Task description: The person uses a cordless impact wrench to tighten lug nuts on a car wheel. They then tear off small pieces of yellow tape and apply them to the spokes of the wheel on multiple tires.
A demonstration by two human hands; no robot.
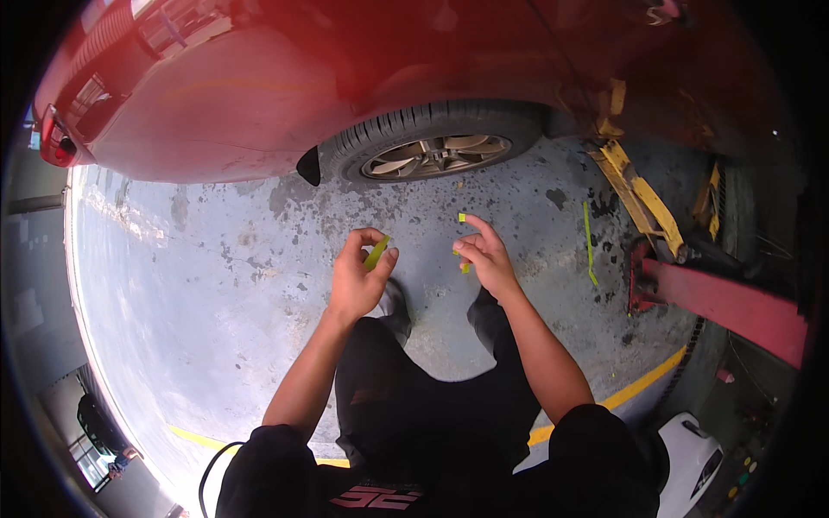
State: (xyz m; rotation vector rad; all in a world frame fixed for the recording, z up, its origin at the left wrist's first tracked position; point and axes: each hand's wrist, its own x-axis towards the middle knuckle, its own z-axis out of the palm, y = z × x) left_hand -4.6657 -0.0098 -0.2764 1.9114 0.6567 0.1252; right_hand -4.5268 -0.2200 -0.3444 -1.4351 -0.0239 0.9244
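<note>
My left hand point(355, 281) is closed around yellow-green tape point(376, 254), pinched between thumb and fingers. It shows edge-on, so I cannot tell if it is a full roll. To its right, my right hand point(489, 262) is held up with the index finger stretched out and apart from the thumb. A small square of the same tape point(462, 218) sits on that index fingertip. More bits show by the thumb and the lower fingers, partly hidden. Both hands are above the floor, in front of a red car point(259, 86) and its wheel point(436, 155).
On the worn grey floor point(259, 319), a thin yellow-green strip point(590, 246) lies to the right. Beyond it stand a yellow lift arm point(639, 194) and a red beam point(725, 306). A yellow line point(643, 384) crosses behind my legs. A white car point(691, 462) is at the lower right.
</note>
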